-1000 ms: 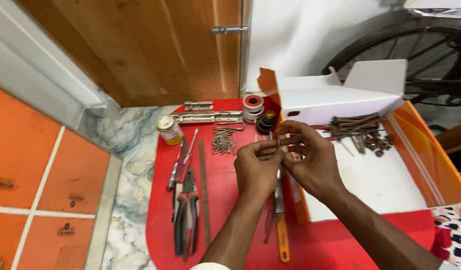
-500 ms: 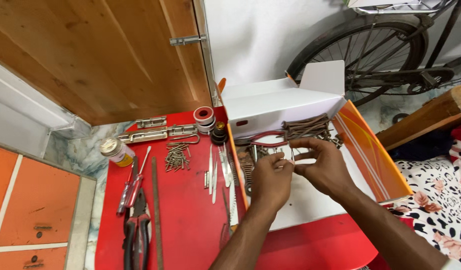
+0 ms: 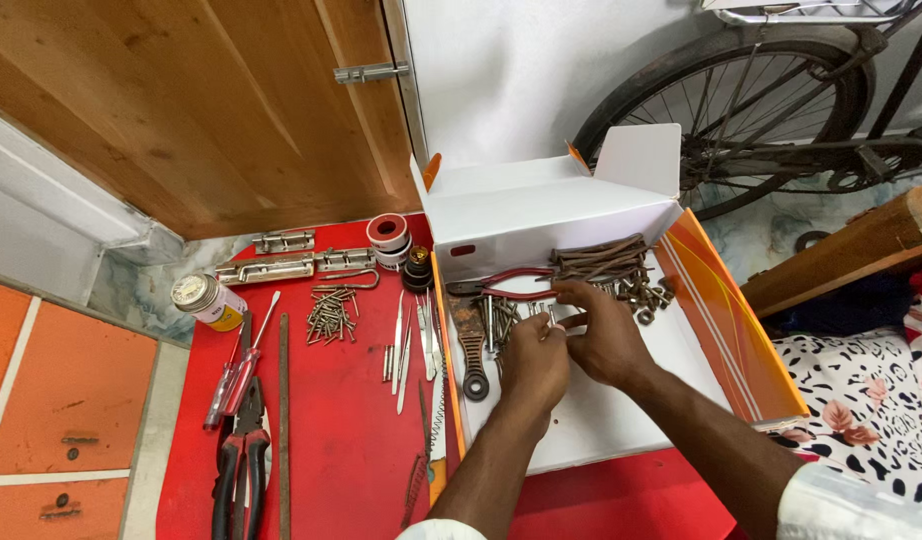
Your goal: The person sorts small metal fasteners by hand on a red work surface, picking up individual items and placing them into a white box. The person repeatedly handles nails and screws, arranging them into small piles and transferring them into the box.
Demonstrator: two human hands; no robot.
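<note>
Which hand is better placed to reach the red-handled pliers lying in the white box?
Probably the left hand: the red-handled pliers lie just beyond it, toward the box's left side, while the right hand sits farther right, nearer the rusty nails.

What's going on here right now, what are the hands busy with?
A person is working over an open white box lying on a red mat. The left hand and right hand meet above the box, pinching something small between the fingertips; it is too small to identify. Inside the box lie red-handled pliers, a bundle of brown nails and loose bolts. On the mat to the left are screws, screwdrivers and a small jar.
</note>
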